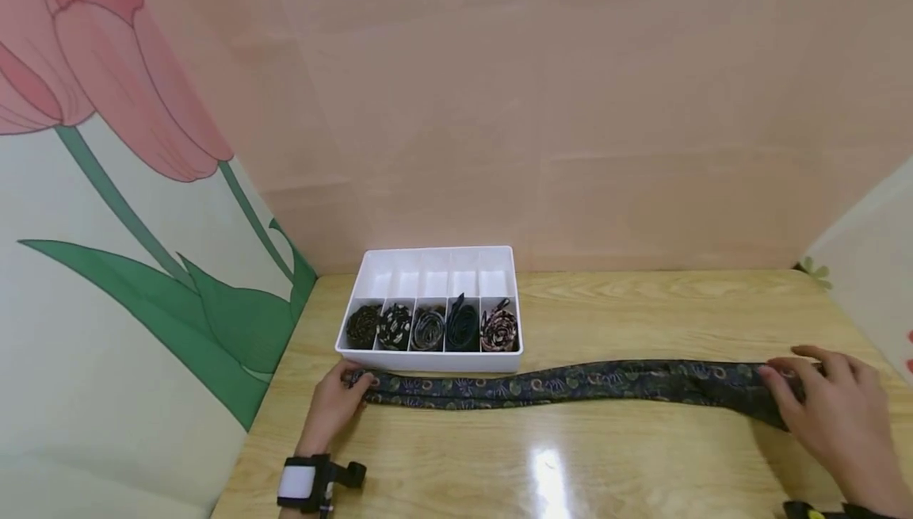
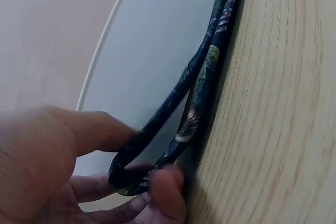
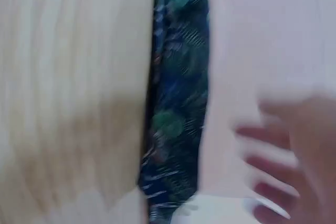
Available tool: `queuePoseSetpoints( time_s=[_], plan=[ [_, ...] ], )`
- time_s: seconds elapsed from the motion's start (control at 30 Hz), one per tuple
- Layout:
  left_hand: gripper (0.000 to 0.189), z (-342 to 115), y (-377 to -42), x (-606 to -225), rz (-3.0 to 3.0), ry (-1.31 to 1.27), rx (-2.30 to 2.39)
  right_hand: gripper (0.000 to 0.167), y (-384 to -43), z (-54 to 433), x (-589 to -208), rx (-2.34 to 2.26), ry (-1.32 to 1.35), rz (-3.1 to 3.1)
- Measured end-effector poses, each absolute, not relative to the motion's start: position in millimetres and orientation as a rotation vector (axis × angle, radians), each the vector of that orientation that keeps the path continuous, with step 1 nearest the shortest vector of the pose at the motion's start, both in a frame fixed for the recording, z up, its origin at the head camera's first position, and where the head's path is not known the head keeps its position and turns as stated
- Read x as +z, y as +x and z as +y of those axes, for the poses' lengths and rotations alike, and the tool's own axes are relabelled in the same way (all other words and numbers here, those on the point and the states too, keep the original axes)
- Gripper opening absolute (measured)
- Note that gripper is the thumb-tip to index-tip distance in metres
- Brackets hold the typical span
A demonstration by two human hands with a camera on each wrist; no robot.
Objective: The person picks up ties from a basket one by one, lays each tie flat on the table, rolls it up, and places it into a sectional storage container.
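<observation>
A dark necktie with a floral pattern lies stretched left to right along the wooden table, folded double. At its left end my left hand pinches the fold between thumb and fingers. The left wrist view shows the looped fold in those fingers, with its two layers slightly apart. My right hand is at the wide right end, thumb and fingers spread and overlapping the cloth in the head view. In the right wrist view the blurred fingers stand apart from the tie, beside it.
Just behind the tie's left part stands a white divided box. Its front compartments hold several rolled ties; its back compartments show bare white. A pink wall sheet rises at the table's far edge, and a tulip-printed sheet borders the left.
</observation>
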State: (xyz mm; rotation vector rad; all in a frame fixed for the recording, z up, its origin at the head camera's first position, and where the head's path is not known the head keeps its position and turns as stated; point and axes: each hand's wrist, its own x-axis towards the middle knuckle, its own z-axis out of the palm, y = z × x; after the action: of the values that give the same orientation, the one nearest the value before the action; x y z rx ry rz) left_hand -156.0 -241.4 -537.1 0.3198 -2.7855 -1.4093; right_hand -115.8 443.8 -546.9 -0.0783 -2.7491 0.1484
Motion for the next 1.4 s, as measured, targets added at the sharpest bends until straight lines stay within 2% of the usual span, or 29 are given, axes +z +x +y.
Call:
queuePoseSetpoints(
  time_s=[0.03, 0.13, 0.2, 0.3, 0.33, 0.57, 0.67, 0.77, 0.97, 1.07, 1.17, 1.3, 1.4],
  plan=[
    [0.024, -243.0, -156.4, -536.1, -2.784, 0.318, -1.404, 0.05, -115.8, 438.5, -542.7, 0.212, -0.067, -2.834],
    [0.023, -248.2, -157.7, -533.1, -2.782, 0.281, -1.368, 0.061, -119.0, 435.8, -541.5, 0.354, 0.032, -3.074],
    [0.022, -250.1, -157.7, -532.7, -2.755, 0.26, -1.407, 0.054, -121.6, 439.3, -545.8, 0.418, 0.087, -3.136],
    [0.022, -251.3, -157.7, -534.1, -2.704, 0.243, -1.437, 0.033, -122.4, 445.3, -548.6, 0.539, 0.107, -3.11],
    [0.023, -251.6, -157.8, -535.0, -2.687, 0.25, -1.438, 0.033, -122.1, 446.7, -548.4, 0.566, 0.078, -3.1],
    [0.024, -251.0, -155.9, -538.3, -2.735, 0.334, -1.314, 0.055, -118.1, 463.7, -558.4, 0.463, -0.179, -2.968],
    [0.019, -250.1, -153.9, -540.3, -2.807, 0.29, -1.254, 0.061, -114.4, 473.6, -572.3, 0.396, -0.303, -2.986],
    [0.012, -247.6, -153.1, -541.0, -2.788, 0.229, -1.27, 0.06, -114.1, 481.5, -582.7, 0.354, -0.374, -2.998],
    [0.024, -243.9, -153.3, -533.4, -2.679, 0.104, -1.366, 0.062, -120.8, 487.3, -585.3, 0.487, -0.412, -2.912],
    [0.033, -242.6, -153.1, -531.1, -2.672, 0.132, -1.432, 0.071, -118.0, 487.4, -584.7, 0.585, -0.471, -2.897],
    [0.038, -241.8, -154.0, -531.1, -2.669, 0.178, -1.475, 0.084, -112.9, 487.7, -584.3, 0.649, -0.638, -2.939],
    [0.029, -242.1, -154.2, -532.6, -2.683, 0.254, -1.435, 0.1, -109.4, 490.0, -580.4, 0.705, -0.85, -2.981],
    [0.019, -244.6, -152.8, -534.2, -2.675, 0.317, -1.415, 0.1, -108.3, 492.1, -575.0, 0.787, -0.853, -2.97]
  ],
)
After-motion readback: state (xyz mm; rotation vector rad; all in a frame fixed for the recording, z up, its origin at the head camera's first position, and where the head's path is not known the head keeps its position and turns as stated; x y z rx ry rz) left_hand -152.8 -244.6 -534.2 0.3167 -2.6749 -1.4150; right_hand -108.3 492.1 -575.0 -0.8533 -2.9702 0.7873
